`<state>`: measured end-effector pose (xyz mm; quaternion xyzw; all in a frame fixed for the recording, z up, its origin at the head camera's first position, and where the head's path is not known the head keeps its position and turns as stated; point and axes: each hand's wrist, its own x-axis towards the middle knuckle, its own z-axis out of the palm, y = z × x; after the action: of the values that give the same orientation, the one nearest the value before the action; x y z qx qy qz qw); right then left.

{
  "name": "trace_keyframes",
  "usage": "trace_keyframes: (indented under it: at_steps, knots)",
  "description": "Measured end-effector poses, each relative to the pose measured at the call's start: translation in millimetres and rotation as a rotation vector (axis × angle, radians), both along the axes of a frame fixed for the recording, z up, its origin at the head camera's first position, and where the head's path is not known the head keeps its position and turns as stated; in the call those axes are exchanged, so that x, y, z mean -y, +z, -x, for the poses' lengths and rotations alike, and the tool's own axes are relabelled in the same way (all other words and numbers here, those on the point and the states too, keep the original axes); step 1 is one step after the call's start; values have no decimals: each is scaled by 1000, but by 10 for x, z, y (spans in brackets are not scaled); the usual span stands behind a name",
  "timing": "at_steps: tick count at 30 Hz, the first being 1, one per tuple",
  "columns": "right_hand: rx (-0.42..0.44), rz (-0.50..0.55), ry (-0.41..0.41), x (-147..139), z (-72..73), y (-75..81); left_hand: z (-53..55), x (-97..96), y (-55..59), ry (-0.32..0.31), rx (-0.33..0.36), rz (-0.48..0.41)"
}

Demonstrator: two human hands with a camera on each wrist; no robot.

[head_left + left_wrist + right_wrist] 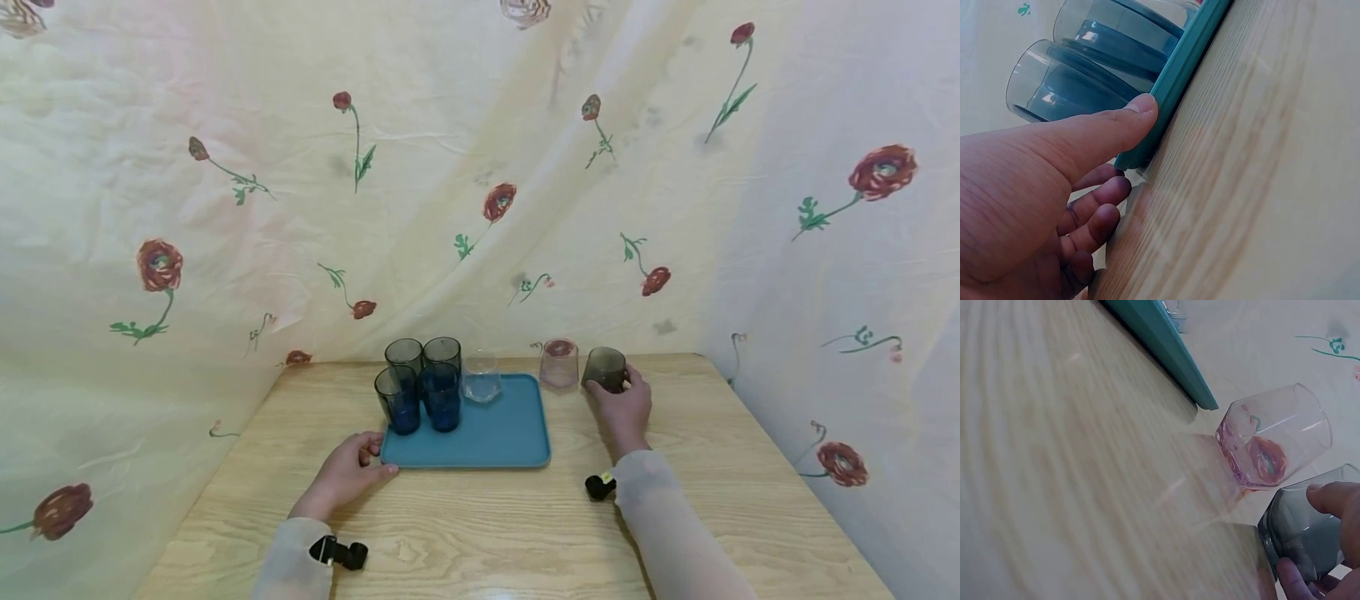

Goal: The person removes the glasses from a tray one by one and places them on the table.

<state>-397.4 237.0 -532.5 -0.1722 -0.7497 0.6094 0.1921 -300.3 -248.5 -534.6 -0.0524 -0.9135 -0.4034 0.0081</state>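
Observation:
My left hand holds the near left corner of a blue tray. In the left wrist view the thumb lies against the tray's rim, and the fingers bend around the corner. At the back right, my right hand grips a short smoky grey glass from its right side, thumb and fingers around its lower part. Just left of it a pale pink glass stands upright on the table, beyond the tray's right edge. The right wrist view shows the pink glass close beside the grey one.
Several tall dark blue-grey glasses stand grouped on the tray's left part. A clear glass stands at the tray's back, right of them. The wooden table meets a flower-patterned cloth at the back and sides.

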Motion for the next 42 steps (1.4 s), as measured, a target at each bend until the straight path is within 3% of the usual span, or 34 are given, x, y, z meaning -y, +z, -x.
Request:
trace_keyframes:
  at_steps: [22, 42]
  knots:
    - [-69, 31, 28, -14, 33, -50, 3, 18, -6, -8, -4, -18]
    - [-53, 51, 22, -21, 3, -17, 13, 38, -27, -15, -1, -28]
